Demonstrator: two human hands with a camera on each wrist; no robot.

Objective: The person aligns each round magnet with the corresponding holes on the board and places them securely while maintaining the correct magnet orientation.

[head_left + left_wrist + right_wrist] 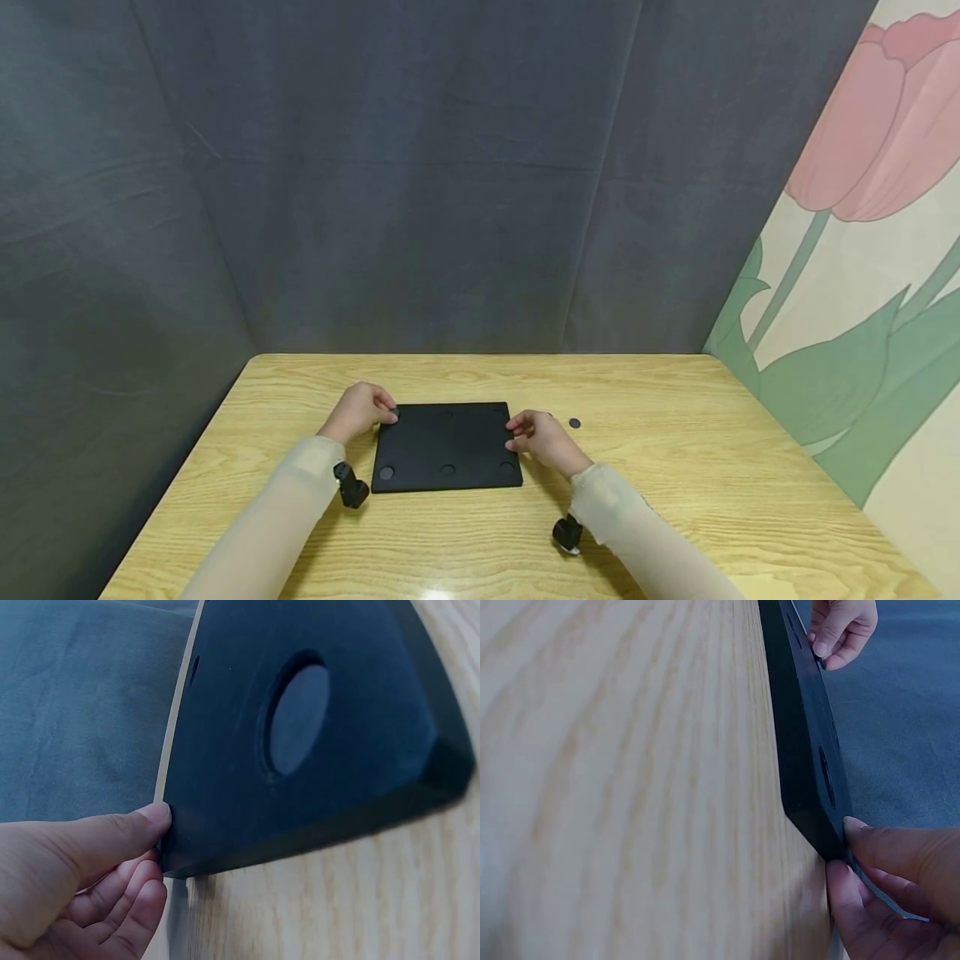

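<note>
A flat black board (442,446) with round recesses lies on the wooden table. A dark grey disc (300,720) sits in its near-left recess. My left hand (362,410) is at the far-left corner, pinching a small dark disc (396,411) there; thumb and fingers hide most of it. In the left wrist view, the thumb (156,813) lies at the board's edge. Across the board, my right hand (546,440) grips the right edge, thumb (859,829) near the top face and a finger (844,881) against the side.
A loose dark disc (574,423) lies on the table (645,467) to the right of the board. Another dark piece (550,414) shows partly behind my right hand. A grey curtain (420,183) hangs at the back and left; a wall with painted tulips (847,333) stands at the right.
</note>
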